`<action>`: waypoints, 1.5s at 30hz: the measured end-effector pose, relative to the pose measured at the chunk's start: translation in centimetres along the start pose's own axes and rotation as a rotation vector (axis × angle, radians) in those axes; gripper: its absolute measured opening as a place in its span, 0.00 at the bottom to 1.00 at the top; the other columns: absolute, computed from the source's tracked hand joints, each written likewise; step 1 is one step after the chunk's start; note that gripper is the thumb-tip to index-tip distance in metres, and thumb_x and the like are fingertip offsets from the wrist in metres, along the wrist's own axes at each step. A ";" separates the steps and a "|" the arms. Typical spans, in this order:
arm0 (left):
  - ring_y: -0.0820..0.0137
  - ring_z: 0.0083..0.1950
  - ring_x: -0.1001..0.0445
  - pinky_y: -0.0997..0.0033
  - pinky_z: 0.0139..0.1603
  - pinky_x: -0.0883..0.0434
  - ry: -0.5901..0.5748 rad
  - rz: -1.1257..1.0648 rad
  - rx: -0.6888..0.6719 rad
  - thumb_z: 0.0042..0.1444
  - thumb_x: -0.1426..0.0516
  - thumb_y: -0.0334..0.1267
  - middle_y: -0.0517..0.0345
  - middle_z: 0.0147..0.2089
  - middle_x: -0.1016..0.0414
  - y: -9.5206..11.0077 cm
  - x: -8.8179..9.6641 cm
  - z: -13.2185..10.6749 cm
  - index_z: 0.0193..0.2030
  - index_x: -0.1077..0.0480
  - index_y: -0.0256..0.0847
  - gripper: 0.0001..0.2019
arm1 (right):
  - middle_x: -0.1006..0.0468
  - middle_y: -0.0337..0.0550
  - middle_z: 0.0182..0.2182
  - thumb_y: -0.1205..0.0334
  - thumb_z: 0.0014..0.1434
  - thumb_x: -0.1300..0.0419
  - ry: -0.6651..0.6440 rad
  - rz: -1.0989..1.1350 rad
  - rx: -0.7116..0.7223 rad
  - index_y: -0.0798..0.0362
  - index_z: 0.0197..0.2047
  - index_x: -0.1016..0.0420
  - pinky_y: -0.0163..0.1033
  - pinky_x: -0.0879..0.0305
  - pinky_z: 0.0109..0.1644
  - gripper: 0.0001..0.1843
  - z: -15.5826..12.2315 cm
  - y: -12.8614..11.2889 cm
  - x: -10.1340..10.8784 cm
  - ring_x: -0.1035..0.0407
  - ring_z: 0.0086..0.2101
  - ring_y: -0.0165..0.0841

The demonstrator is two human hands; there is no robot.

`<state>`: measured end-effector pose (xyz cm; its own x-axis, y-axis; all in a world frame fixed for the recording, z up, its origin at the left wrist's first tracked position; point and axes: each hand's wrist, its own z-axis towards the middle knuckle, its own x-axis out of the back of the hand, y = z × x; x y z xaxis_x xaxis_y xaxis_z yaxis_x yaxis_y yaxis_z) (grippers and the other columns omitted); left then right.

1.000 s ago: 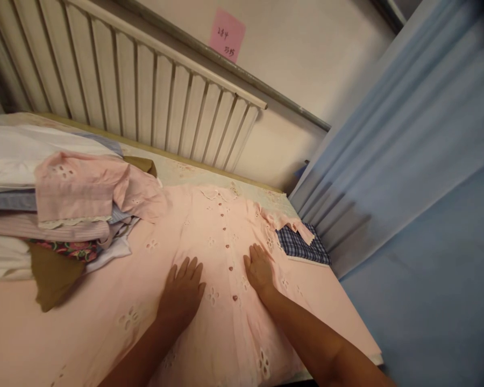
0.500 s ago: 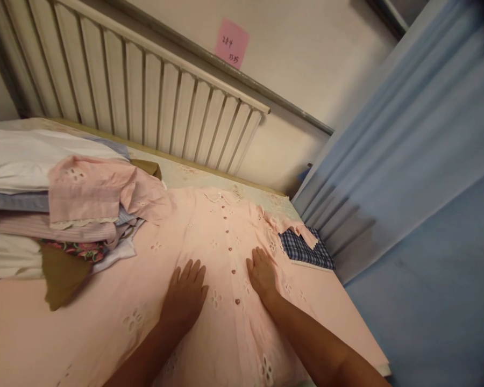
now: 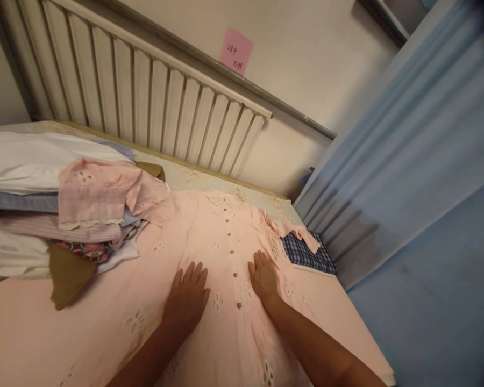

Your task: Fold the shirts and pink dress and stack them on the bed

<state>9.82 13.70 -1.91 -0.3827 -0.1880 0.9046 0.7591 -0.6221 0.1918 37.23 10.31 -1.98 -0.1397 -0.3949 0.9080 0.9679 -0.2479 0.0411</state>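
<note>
A pale pink buttoned dress with eyelet embroidery lies spread flat on the table, collar toward the wall. My left hand rests flat on it, fingers stretched out, just left of the button row. My right hand lies flat on the cloth to the right of the buttons, fingers together and extended. Neither hand holds anything. One sleeve of the dress reaches onto a dark checked folded cloth.
A heap of clothes in white, pink, striped, floral and brown fills the left of the table. A white radiator runs along the wall behind, with a pink note above it. A blue curtain hangs close on the right.
Both hands stay flat on the dress in nearly the same spots. The view has shifted slightly, so everything sits a little lower and further right in the picture.
</note>
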 end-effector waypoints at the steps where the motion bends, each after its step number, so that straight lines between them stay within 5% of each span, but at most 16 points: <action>1: 0.56 0.67 0.42 0.48 0.66 0.48 -0.005 0.002 0.001 0.61 0.54 0.39 0.49 0.64 0.35 0.0 0.0 0.0 0.59 0.34 0.39 0.22 | 0.33 0.53 0.59 0.57 0.66 0.56 0.003 0.001 -0.003 0.61 0.58 0.33 0.46 0.52 0.65 0.24 0.0 0.0 -0.1 0.44 0.61 0.39; 45: 0.57 0.67 0.42 0.49 0.66 0.47 -0.015 -0.016 0.020 0.60 0.52 0.38 0.51 0.64 0.35 0.1 0.5 0.0 0.59 0.34 0.41 0.21 | 0.32 0.54 0.58 0.58 0.66 0.56 0.016 -0.002 0.016 0.62 0.58 0.32 0.47 0.50 0.65 0.24 0.0 0.0 -0.1 0.43 0.60 0.40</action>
<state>9.70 13.54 -1.49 -0.3868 -0.1666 0.9070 0.7632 -0.6099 0.2134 37.22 10.34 -2.08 -0.1450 -0.4086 0.9011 0.9708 -0.2349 0.0496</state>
